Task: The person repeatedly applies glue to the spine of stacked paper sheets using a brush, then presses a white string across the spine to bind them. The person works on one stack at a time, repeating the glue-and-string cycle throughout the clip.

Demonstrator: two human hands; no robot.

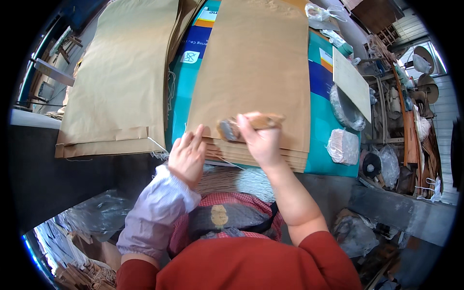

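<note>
My right hand [261, 140] grips a wooden-handled brush [230, 130] low over the near part of a brown paper stack [251, 72]. A metal-grey band shows on the brush, and its bristle end points left. Several near paper edges [270, 153] lie stepped one below another. My left hand [187, 158], in a pale sleeve cover, rests with fingers stretched out at the stack's near left corner. Close to its fingers is a thin white string [227, 162]. To the left lies a second brown paper stack [118, 77], its near edge folded, with a white string at its corner.
Beneath the paper is a teal and blue printed sheet [324, 159]. On its right are a plastic-wrapped block [343, 146], a plastic-covered round basin [345, 110] and a pale board [349, 82]. A bundle of white strings [232, 180] hangs at the table's near edge.
</note>
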